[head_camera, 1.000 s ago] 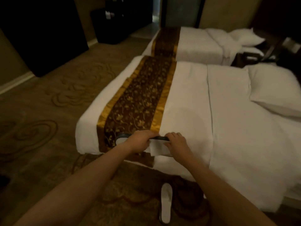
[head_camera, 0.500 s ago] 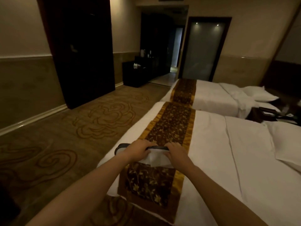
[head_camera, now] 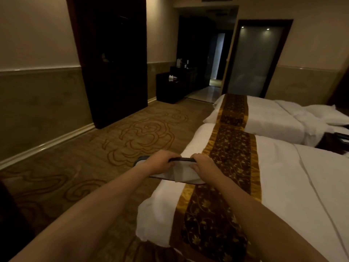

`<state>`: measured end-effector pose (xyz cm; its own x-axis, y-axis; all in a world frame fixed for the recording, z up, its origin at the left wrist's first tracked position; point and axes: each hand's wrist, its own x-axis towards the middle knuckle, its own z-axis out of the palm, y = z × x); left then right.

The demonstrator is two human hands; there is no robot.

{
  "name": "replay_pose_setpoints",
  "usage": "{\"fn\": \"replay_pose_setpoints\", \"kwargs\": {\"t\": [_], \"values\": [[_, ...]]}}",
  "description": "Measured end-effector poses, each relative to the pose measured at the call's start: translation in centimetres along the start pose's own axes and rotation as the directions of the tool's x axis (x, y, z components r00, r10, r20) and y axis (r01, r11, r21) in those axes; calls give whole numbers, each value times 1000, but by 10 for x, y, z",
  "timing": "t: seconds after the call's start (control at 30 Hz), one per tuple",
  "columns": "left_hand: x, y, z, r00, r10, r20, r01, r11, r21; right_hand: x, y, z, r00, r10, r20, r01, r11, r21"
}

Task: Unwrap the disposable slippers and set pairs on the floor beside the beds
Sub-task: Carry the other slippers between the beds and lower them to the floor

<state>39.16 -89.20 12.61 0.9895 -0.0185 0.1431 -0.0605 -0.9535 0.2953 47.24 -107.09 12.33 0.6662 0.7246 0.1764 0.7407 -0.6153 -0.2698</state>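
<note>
I hold a white disposable slipper (head_camera: pixel 182 172) with a dark sole edge in front of me, level and sideways, over the foot corner of the near bed (head_camera: pixel 294 186). My left hand (head_camera: pixel 160 163) grips its left half, fingers curled over the top edge. My right hand (head_camera: pixel 203 165) grips its right half the same way. A loose flap of white wrapping or fabric hangs under the slipper between my hands. The far bed (head_camera: pixel 272 118) lies beyond, also white with a brown and gold runner.
Patterned carpet (head_camera: pixel 132 140) stretches left of the beds. A dark wardrobe (head_camera: pixel 113 61) stands against the left wall, a dark low cabinet (head_camera: pixel 170 87) further back. A frosted door (head_camera: pixel 253 59) and a hallway lie behind the far bed. A nightstand (head_camera: pixel 334 142) sits between the beds.
My view has lifted from the bed and floor toward the room. The single slipper on the floor has dropped out of view. Both hands keep their grip on the slipper.
</note>
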Motion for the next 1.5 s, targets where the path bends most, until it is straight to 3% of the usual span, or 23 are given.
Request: {"fn": "replay_pose_setpoints", "kwargs": {"t": [0.17, 0.53, 0.87, 1.27, 1.5], "values": [[31, -71, -18, 997, -48, -65, 49, 999, 14, 85, -20, 16, 1000, -20, 24, 20, 1000, 16], [159, -250, -47, 982, -188, 11, 187, 980, 66, 323, -18, 85, 995, -80, 58, 76, 994, 76], [236, -396, -57, 965, -253, 63, 250, 967, 55, 484, -35, 139, 988, -101, 115, 91, 992, 87], [396, -626, -54, 944, -201, 260, 195, 980, 51, 713, -35, 238, 984, 63, 169, -84, 989, 121], [507, -683, -61, 951, -50, 306, 52, 999, 0, 806, 11, 243, 969, 176, 176, -200, 971, 133]]}}
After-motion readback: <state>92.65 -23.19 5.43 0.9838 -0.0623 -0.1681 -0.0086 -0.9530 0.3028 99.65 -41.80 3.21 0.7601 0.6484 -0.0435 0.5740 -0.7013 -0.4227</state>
